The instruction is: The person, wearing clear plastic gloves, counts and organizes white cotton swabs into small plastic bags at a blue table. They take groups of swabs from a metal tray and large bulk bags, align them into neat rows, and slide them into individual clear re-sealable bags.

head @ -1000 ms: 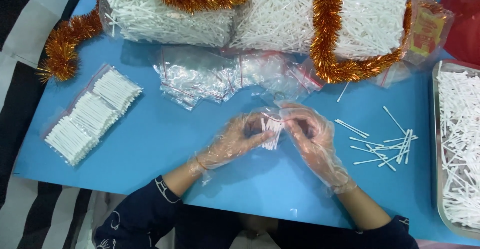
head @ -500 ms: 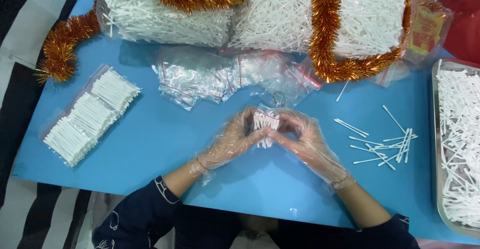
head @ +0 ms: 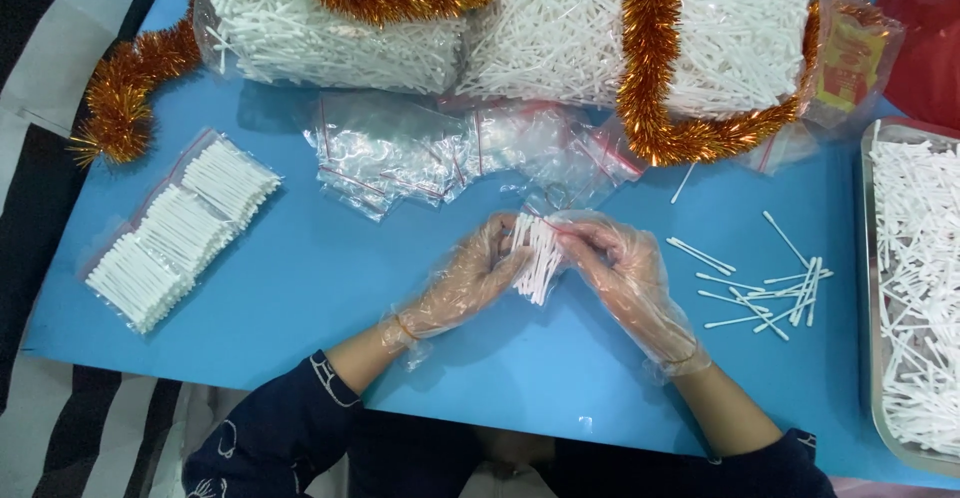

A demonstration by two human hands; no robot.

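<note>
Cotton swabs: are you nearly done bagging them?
Not nearly. Done: filled packets lie at the table's left. In hand: left hand and right hand hold a small bag of swabs. Left: loose swabs, a full tray, empty bags.

Orange tinsel (head: 650,68) lies across bulk swab bags (head: 330,33).

Bright blue flat bench (head: 300,268); shiny orange-gold tinsel garland (head: 650,68); white stick-shaped cotton swabs (head: 535,258) in a clear plastic pouch with a red seal line; see-through glove film over both hands; dark navy sleeves (head: 270,428); black and white striped cloth (head: 60,18); red plastic bag (head: 925,48)
</note>
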